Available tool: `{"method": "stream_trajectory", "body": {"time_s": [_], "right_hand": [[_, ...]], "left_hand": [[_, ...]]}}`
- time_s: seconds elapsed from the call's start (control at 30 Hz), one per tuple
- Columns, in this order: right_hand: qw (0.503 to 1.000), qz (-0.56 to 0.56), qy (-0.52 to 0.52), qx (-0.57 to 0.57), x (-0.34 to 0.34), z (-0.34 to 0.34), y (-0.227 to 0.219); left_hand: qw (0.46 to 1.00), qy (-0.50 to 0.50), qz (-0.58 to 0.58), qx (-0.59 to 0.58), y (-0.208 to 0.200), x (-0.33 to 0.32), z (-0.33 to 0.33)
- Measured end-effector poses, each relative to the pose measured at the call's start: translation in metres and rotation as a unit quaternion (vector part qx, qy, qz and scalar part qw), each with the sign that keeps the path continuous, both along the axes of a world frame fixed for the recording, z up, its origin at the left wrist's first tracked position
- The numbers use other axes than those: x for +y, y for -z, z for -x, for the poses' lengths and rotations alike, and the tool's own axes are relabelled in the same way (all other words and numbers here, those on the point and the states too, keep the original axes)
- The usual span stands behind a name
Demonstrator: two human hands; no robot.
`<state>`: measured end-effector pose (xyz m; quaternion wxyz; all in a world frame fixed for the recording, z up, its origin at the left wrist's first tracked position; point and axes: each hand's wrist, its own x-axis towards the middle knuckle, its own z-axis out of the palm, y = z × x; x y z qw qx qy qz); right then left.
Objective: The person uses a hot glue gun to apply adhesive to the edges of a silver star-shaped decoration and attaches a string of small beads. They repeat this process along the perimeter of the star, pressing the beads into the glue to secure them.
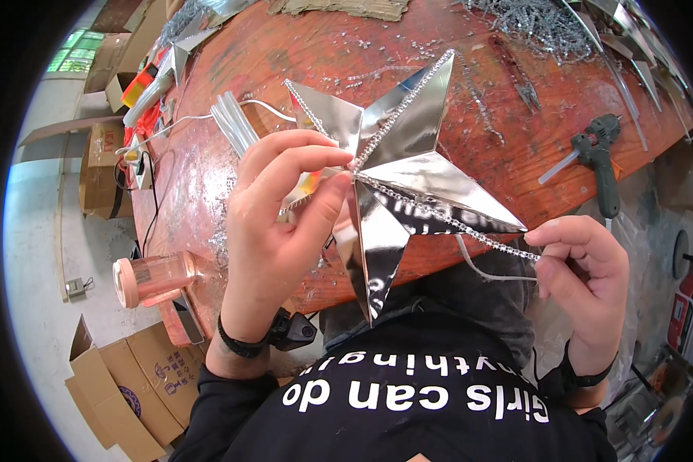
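A mirror-silver five-pointed star is tilted over the table's near edge, its lowest point toward my body. Silver beaded trim runs along ridges of its upper points. Another length of the trim stretches from the star's centre along the lower right point. My left hand is at the centre, thumb and fingertips pinching the trim there. Beyond the right tip, my right hand pinches the strand's other end. A white cord hangs below the star.
A dark green glue gun with a clear stick lies at the table's right edge. Clear glue sticks lie left of the star. A lidded cup rests near the left edge; silver tinsel is heaped at the back. Cardboard boxes stand on the floor.
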<state>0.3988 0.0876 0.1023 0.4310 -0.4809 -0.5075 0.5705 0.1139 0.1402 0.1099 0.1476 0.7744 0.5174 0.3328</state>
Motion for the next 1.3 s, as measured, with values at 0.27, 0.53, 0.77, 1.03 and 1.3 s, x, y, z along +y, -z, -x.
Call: {"method": "stream_trajectory", "body": {"time_s": [0.27,0.53,0.77,1.03,1.3], "right_hand": [[0.998,-0.019,0.015,-0.059,-0.001,-0.004,0.009],[0.997,0.007,0.029,-0.071,-0.001,-0.003,0.014],[0.997,0.002,0.036,-0.065,0.002,-0.003,0.018],[0.998,0.006,0.033,-0.062,0.002,-0.004,0.02],[0.983,-0.104,0.029,-0.15,0.002,-0.002,0.025]], "left_hand": [[0.997,-0.02,0.05,-0.047,0.001,0.003,-0.007],[0.998,-0.017,0.041,-0.048,0.005,0.004,-0.008],[0.998,-0.015,0.024,-0.055,0.009,0.005,-0.008],[0.997,-0.025,0.021,-0.068,0.011,0.003,-0.011],[0.996,-0.028,0.023,-0.078,0.012,0.003,-0.011]]}}
